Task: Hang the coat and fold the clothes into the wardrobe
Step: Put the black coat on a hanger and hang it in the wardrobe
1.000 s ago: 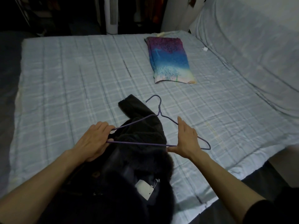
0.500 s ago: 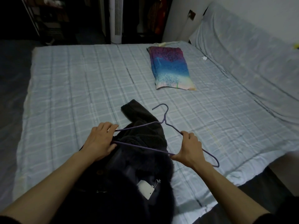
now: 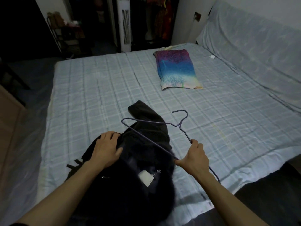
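Observation:
A black fuzzy coat lies on the near part of the bed, one sleeve stretched away from me and a white tag showing inside. My left hand presses down on the coat's left shoulder, gripping the fabric. My right hand grips the right end of a purple wire hanger, which is held above the coat with its hook pointing away and to the right. A folded garment in purple, blue and pale yellow lies on the far part of the bed.
The bed has a light blue checked cover. A covered headboard or cushion runs along the right. Beyond the bed stand a white tower fan, a rack with bags and a dark wardrobe with hanging clothes.
My left hand has let go of the hanger and come down on the coat. The hanger's left end has swung up and away, held now only by my right hand.

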